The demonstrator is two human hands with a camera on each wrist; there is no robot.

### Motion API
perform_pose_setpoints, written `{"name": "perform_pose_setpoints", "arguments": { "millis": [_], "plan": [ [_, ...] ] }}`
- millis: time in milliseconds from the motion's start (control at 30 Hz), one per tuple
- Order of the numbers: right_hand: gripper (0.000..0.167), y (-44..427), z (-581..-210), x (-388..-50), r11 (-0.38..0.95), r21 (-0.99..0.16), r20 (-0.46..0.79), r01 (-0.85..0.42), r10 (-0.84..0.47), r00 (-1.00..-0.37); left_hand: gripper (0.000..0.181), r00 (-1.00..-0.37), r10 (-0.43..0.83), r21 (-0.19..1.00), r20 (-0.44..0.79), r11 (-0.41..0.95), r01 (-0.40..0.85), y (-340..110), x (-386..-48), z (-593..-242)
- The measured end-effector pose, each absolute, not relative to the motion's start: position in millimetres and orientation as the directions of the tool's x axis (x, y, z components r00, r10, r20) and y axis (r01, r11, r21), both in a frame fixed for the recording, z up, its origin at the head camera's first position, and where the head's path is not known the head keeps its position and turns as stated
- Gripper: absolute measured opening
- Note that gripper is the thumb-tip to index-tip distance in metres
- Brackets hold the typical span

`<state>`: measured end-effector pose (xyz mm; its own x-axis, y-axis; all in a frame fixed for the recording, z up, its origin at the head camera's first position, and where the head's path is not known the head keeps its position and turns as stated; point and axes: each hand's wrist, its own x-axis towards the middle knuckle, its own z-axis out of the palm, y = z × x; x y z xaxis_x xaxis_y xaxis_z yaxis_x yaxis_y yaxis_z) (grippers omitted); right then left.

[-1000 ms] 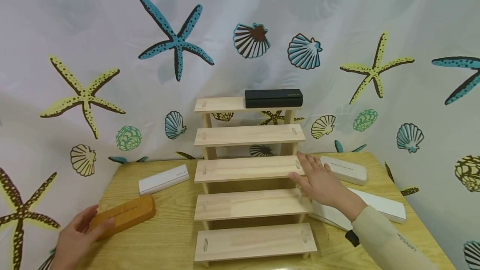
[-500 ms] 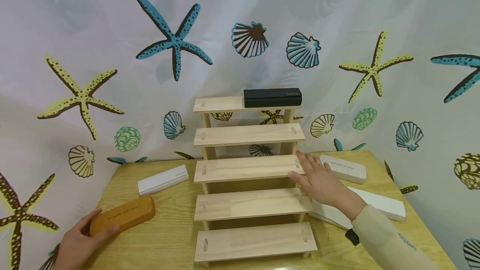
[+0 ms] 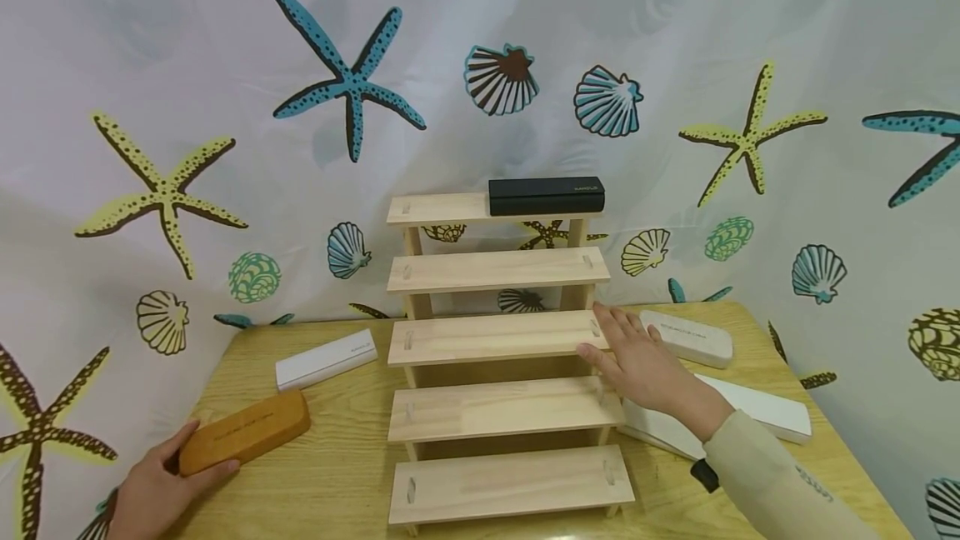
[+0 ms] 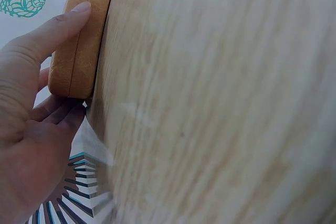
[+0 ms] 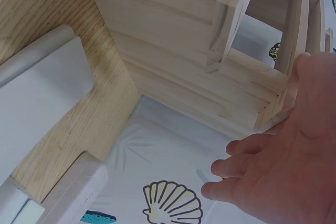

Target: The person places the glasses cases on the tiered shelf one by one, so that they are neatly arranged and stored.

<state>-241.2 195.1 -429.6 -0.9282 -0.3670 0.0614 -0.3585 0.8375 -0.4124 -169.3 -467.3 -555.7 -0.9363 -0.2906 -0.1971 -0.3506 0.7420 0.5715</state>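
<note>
In the head view an orange glasses case (image 3: 244, 433) lies on the left of the wooden table. My left hand (image 3: 153, 486) holds its left end, thumb along the near side and fingers round the far side. The left wrist view shows the thumb on the case (image 4: 84, 40) and other fingers partly hidden behind it. My right hand (image 3: 648, 365) rests at the right end of the third board of a stepped wooden rack (image 3: 502, 336), its fingers mostly straight. In the right wrist view the right hand (image 5: 283, 156) touches the rack's edge.
A black glasses case (image 3: 546, 197) sits on the rack's top board. A white case (image 3: 327, 359) lies left of the rack. On its right lie a light grey case (image 3: 688, 340) and white cases (image 3: 761, 409), partly behind my right arm. Patterned cloth (image 3: 450, 107) hangs behind.
My left hand has shifted slightly down around the end of the orange glasses case, whose top lettering is less covered. The right hand stays on the rack.
</note>
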Motion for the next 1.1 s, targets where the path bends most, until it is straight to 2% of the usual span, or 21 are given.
{"name": "perform_pose_setpoints", "arguments": {
  "millis": [267,600,900,1100],
  "plan": [
    [0.08,194,-428,-240,0.836,-0.409,0.071,-0.367,-0.372,-0.926,0.122,-0.959,-0.243,0.53,-0.145,0.8,-0.282,-470,-169,-556],
    [0.08,194,-429,-240,0.83,-0.418,0.078,-0.369,-0.371,-0.925,0.121,-0.947,-0.255,0.488,-0.195,0.812,-0.319,-471,-170,-556],
    [0.08,195,-430,-241,0.827,-0.422,0.081,-0.372,-0.374,-0.924,0.117,-0.934,-0.323,0.498,-0.151,0.792,-0.354,-464,-166,-551],
    [0.081,195,-431,-242,0.824,-0.425,0.081,-0.373,-0.376,-0.923,0.121,-0.927,-0.313,0.517,-0.205,0.77,-0.375,-459,-166,-540]
  ]
}}
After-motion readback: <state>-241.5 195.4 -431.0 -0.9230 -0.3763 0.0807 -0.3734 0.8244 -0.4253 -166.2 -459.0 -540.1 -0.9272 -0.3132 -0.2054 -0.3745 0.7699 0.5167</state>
